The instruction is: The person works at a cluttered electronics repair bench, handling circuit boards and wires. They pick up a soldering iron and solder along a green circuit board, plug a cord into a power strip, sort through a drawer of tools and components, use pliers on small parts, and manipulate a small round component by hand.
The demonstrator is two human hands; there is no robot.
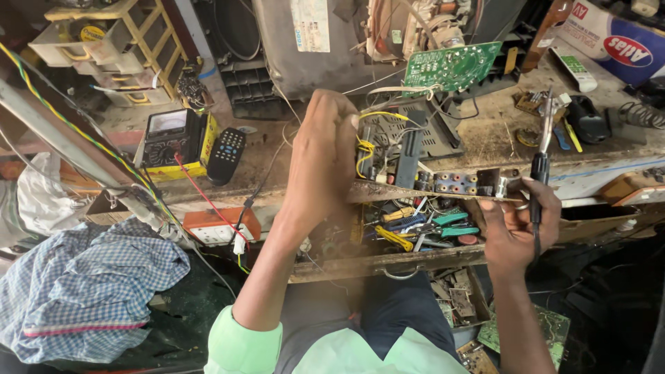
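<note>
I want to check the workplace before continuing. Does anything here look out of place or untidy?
Yes. The open drawer below the bench is crammed with loose tools lying crosswise. A checked cloth lies crumpled at the left. A green circuit board sits tilted among loose wires at the back.

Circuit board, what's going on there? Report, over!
Left hand gripping the circuit board edge. Right hand holds soldering iron, tip up. Open tool drawer below.
</note>
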